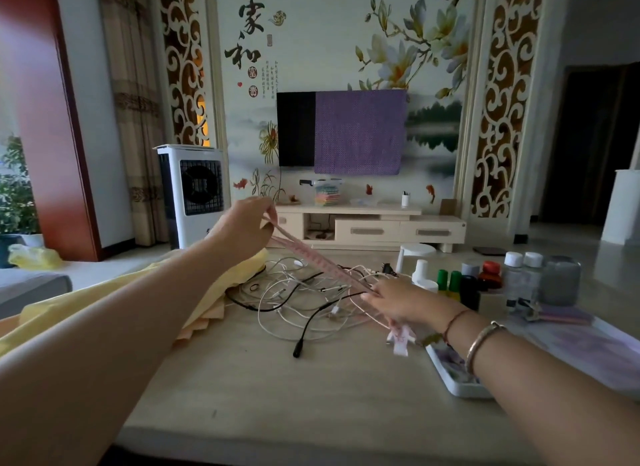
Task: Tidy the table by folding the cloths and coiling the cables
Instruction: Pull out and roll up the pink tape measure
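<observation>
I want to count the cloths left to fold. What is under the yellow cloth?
A peach-coloured folded cloth pokes out beneath the yellow cloth's edge on the table. Anything deeper under it is hidden.

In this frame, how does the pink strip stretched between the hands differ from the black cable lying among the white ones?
The pink strip is flat, patterned and pulled taut in the air; the black cable is round, plain and lies slack on the table.
The left hand pinches the pink strip's upper end and the right hand holds its lower part; no hand touches the black cable.
Both are long and uncoiled.
</observation>
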